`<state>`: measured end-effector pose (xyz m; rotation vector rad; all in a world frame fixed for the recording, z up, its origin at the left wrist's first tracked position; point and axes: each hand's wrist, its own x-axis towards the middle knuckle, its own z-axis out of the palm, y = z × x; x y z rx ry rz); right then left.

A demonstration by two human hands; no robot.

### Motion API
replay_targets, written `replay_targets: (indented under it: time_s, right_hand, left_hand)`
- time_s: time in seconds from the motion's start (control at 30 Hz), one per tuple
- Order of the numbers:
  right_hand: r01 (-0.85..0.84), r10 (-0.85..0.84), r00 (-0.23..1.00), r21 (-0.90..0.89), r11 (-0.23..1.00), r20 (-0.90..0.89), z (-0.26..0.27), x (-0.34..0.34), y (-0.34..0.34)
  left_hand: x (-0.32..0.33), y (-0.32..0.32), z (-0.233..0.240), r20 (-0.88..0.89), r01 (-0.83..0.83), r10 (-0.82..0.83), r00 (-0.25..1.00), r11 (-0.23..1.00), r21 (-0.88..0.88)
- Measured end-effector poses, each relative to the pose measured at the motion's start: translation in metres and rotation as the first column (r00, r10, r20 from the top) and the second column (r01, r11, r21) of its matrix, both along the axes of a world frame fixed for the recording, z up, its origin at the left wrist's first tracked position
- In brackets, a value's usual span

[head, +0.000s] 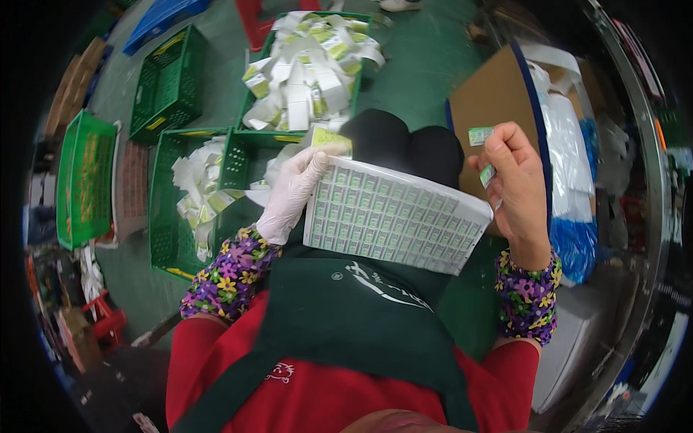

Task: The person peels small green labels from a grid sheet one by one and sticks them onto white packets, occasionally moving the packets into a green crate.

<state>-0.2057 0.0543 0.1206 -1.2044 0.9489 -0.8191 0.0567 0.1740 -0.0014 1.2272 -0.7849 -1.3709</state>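
Note:
A white sheet of small green-and-grey stickers [390,216], set in rows, lies tilted above my lap. My left hand [295,187], in a thin white glove, pinches its upper left corner. Against those same fingers is a yellow-green printed label [331,139], part of a white strip that runs down behind the hand. Bare and raised right of the sheet, my right hand [511,173] has small green stickers on its fingers. One sticker [479,136] sticks out at the thumb and fingertips, and another [488,176] is lower, by the curled fingers.
A green plastic crate [241,103] heaped with white and yellow-green label strips [311,70] stands ahead. Another crate [162,216] with more strips is at left, near a bare green crate [168,81]. At right, a brown board [487,92] borders a box of plastic bags [566,146].

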Motion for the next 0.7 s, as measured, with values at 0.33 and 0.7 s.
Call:
replay_targets:
  time_s: [0.33,0.7]
  right_hand:
    - [-0.379,0.374,0.925,0.227,0.897,0.063,-0.001,0.104,0.014]
    - [-0.323,0.317,0.944,0.434,0.841,0.089,-0.065,0.137,0.004]
  left_hand:
    - [0.033,-0.004,0.006,-0.16,-0.169,0.137,0.978,0.964,-0.205]
    - [0.058,-0.015,0.018,-0.254,-0.408,0.345,0.904,0.874,-0.264]
